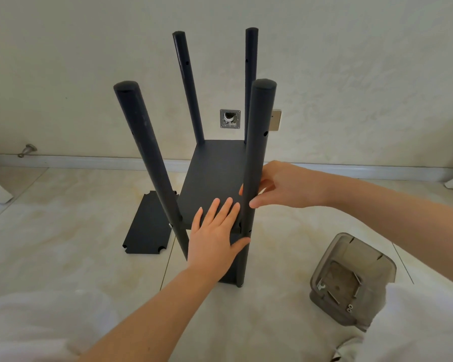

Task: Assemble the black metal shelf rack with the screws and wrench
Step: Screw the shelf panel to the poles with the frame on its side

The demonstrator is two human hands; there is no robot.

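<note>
- At the middle of the tiled floor, close to the far wall: black metal shelf rack (212, 163), part-built, standing upright on four round posts with one fitted shelf (204, 189) low between them.
- Near right post (258, 142): capped on top, side holes showing, none of them filled above the shelf.
- Right hand (285, 186): fingers wrapped behind the near right post, thumb in front, a closed hold on the tube just above shelf level.
- Left hand (215, 236): flat on the near edge of the fitted shelf, fingers straight, thumb touching the same post lower down; it holds nothing.
- Handling, judged: stiff painted tube and sheet, probably light enough to shift one-handed. The smooth paint may slip, and the frame will likely sway until more shelves brace it. Best held by a post near a joint, not by the thin shelf edge.
- Spare shelf panel (147, 226): flat on the floor left of the rack, corners notched.
- Grey container (351, 246): near right, apart from the rack, holding screws (349, 308) and what looks like a small wrench (321, 286).
- White cloth (37, 322): across the near foreground.
- Wall box (230, 118): open, on the far wall behind the posts.
</note>
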